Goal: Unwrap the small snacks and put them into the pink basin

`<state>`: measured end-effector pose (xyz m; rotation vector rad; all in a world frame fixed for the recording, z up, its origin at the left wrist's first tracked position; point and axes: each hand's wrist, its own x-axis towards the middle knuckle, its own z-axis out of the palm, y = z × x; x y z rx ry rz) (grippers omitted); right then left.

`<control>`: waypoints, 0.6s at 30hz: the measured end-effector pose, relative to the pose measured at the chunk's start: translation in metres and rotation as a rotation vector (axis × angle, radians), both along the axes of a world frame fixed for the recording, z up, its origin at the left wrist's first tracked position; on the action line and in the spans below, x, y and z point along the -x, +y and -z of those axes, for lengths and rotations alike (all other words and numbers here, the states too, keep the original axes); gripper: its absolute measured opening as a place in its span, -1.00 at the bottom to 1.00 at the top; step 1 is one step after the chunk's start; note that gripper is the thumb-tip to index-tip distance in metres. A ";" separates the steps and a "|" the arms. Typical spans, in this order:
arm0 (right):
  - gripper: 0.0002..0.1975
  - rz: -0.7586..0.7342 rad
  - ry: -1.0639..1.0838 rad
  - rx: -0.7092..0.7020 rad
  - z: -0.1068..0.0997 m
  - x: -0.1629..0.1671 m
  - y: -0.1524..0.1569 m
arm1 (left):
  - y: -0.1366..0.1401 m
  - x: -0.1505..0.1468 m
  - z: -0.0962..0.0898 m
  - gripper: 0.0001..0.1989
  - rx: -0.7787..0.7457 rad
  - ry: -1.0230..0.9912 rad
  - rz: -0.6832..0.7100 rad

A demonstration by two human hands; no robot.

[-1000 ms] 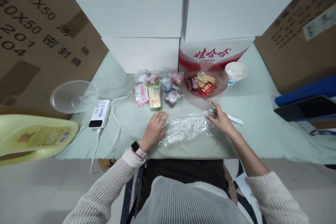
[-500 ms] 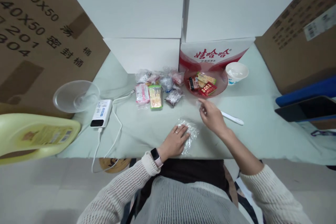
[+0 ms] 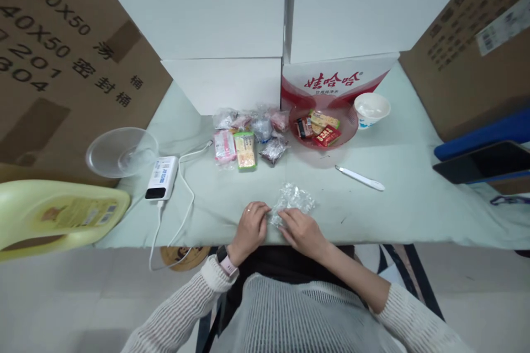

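A crumpled clear plastic bag [image 3: 295, 197] lies near the front edge of the table, between my hands. My left hand [image 3: 252, 224] is closed at its left edge, thumb and fingers pinching the plastic. From the right, the curled fingers of my right hand [image 3: 304, 231] grip the bag's near side. To the right lies a white-handled craft knife [image 3: 360, 177] with a thin metal tip. Behind the bag are a yellow-green cracker pack [image 3: 245, 151], a pink-and-white packet [image 3: 224, 147] and a clear bag with dark contents [image 3: 274, 150].
A translucent red bowl [image 3: 350, 135] holds several snack packets, with a white paper cup [image 3: 371, 110] beside it. At left are a power bank [image 3: 162, 176] with a cable, a clear bowl [image 3: 103, 151] and a yellow jug [image 3: 62, 212]. Cardboard boxes [image 3: 447, 38] wall the table.
My right hand has come from near the red bowl, down and left to the plastic bag. My left hand has gone from lying flat on the bag to pinching its left edge.
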<state>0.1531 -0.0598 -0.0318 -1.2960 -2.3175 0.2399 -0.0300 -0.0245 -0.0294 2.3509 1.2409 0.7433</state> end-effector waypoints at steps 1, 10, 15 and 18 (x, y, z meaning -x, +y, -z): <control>-0.66 -0.021 -0.013 0.029 0.001 0.002 -0.004 | 0.002 0.001 -0.001 -0.73 -0.005 -0.002 0.008; -0.64 0.138 -0.104 -0.003 -0.002 -0.034 -0.012 | 0.015 -0.026 0.001 -0.70 -0.094 0.232 0.299; -0.49 0.220 -0.265 0.129 0.026 -0.051 -0.022 | 0.023 -0.012 0.009 -0.59 -0.021 0.404 0.321; -0.51 0.206 -0.191 0.155 0.026 -0.057 -0.023 | 0.021 -0.006 0.008 -0.59 -0.050 0.379 0.337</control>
